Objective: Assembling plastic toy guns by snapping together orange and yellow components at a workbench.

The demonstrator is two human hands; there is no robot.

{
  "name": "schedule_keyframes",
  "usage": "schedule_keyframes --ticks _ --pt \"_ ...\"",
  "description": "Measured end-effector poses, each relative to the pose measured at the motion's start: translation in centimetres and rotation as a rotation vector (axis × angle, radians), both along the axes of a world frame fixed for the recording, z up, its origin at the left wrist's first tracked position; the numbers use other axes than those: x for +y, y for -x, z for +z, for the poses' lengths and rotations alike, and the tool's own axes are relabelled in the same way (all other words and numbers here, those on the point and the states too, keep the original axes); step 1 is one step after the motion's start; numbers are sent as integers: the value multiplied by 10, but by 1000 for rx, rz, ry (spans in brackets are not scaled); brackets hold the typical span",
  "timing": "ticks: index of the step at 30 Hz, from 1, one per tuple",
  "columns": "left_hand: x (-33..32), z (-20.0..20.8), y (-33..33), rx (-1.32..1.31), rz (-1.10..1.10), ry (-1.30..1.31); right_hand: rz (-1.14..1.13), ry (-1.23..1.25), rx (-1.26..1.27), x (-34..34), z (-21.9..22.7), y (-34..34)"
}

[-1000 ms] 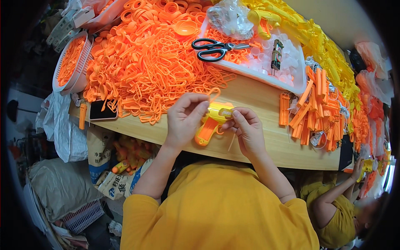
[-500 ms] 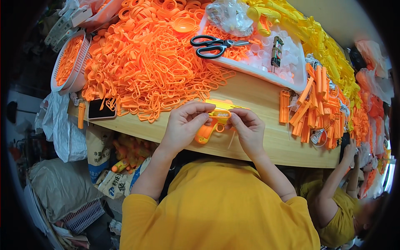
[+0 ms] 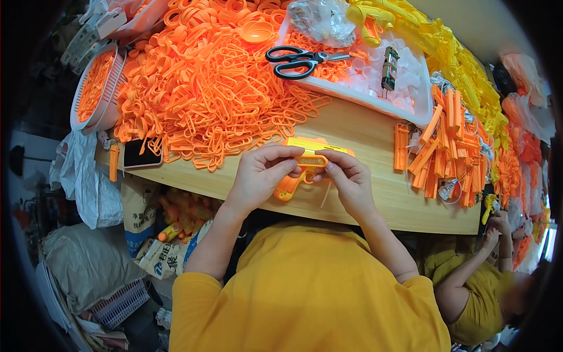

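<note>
Between both hands, over the middle of the table, is a small orange oval plastic piece [image 3: 312,161] with lettering on its face. My left hand [image 3: 258,179] pinches its left end between thumb and fingers. The thumb and fingertips of my right hand [image 3: 350,179] are closed on its right end. Directly beneath lies a yellow and orange toy gun [image 3: 286,189], its grip pointing toward me. My hands cover part of its body. A thin pale strand [image 3: 326,196] sticks out by my right thumb.
A heap of orange plastic loops [image 3: 217,88] covers the back left, with a phone [image 3: 142,155] beside it. Black-handled scissors [image 3: 296,61] overlap a white tray [image 3: 346,97] of clear parts. Orange wired holders [image 3: 440,152] and yellow shells [image 3: 469,88] lie right. A co-worker's hands [image 3: 497,227] are far right.
The oval piece has tilted slightly between my fingers, so its lettering catches the light differently. At the far right, the co-worker's hands have moved down, and a yellow part shows there.
</note>
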State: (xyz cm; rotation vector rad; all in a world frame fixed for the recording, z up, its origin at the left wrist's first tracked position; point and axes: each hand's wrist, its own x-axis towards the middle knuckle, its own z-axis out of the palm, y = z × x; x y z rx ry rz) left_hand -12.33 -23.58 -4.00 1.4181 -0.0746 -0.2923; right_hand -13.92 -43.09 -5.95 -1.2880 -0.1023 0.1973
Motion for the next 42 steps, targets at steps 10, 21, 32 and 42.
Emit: schedule_keyframes --ticks 10,21,32,42 --pt "-2 0 1 49 -5 33 17 46 -62 -4 0 1" --pt "-8 1 3 146 -5 93 -148 -371 408 -6 12 -1" --pt "-13 -5 11 -57 39 65 -222 -180 250 1 11 4" --pt "-3 -19 25 48 77 289 -248 -88 139 16 7 9"
